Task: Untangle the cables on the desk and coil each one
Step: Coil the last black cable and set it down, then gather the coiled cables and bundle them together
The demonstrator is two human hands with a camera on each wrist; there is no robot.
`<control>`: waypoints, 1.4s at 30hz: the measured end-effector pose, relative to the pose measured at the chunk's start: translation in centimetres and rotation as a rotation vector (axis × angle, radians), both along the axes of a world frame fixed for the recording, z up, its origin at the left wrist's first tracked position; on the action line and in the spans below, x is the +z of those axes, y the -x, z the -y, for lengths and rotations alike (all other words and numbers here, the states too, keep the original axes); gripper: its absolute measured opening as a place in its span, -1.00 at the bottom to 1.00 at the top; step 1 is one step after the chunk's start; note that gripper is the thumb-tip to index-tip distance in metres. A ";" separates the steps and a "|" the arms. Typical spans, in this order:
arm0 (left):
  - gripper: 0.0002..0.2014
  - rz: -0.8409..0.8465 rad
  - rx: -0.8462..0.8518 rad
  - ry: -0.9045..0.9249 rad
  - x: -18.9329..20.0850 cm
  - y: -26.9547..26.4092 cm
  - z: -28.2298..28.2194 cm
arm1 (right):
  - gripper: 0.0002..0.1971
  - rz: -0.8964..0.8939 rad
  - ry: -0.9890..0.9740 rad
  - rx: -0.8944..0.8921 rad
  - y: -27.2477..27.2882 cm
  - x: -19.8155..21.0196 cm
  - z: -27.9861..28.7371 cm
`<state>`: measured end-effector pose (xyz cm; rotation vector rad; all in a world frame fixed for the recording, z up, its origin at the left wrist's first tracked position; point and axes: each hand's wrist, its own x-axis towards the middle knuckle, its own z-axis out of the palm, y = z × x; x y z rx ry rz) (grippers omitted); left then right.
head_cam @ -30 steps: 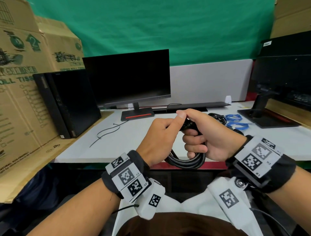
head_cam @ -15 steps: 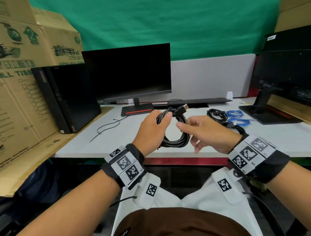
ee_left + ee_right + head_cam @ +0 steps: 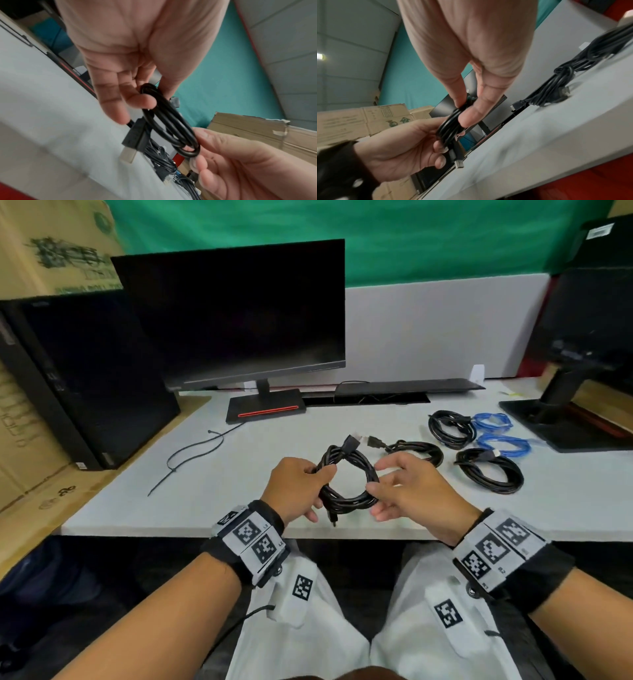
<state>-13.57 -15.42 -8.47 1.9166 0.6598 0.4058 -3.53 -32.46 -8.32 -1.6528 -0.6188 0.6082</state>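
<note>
A coiled black cable (image 3: 346, 474) hangs just above the front of the white desk (image 3: 219, 474), held between both hands. My left hand (image 3: 296, 484) pinches its left side between thumb and fingers. On the coil's right side my right hand (image 3: 397, 484) pinches the strands between thumb and forefinger. In the left wrist view the black coil (image 3: 169, 124) runs from my left hand (image 3: 142, 94) to the right hand's fingertips, and a plug (image 3: 133, 139) dangles below. The right wrist view has my right hand (image 3: 465, 108) nipping the black bundle (image 3: 448, 125).
Several finished coils lie on the right of the desk: black ones (image 3: 418, 450) (image 3: 450, 428) (image 3: 489, 470) and blue ones (image 3: 493, 421) (image 3: 507, 445). A loose thin cable tie (image 3: 191, 453) lies left. A monitor (image 3: 233, 316), a computer tower (image 3: 85, 378), a keyboard (image 3: 407, 386) and cardboard boxes (image 3: 58, 244) stand around.
The coil passed from my right fist to my left hand and moved forward over the desk. My right hand let go, then pinched the coil's right side.
</note>
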 end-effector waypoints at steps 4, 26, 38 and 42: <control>-0.67 -0.053 0.010 -0.005 -0.3 -3.6 -2.2 | -0.63 0.077 0.063 -0.026 -2.4 0.0 -2.2; -0.65 -0.465 -0.237 -0.015 0.6 -28.7 -7.8 | -0.71 0.524 0.985 0.065 -23.8 1.5 -10.3; -0.64 -0.908 -0.063 -0.798 0.1 -14.0 -23.0 | -0.71 0.755 0.636 0.291 -14.7 4.2 -12.0; -0.74 -0.977 0.184 -0.713 -0.9 -6.2 -27.2 | -0.69 0.803 0.729 0.476 -11.7 2.2 -14.3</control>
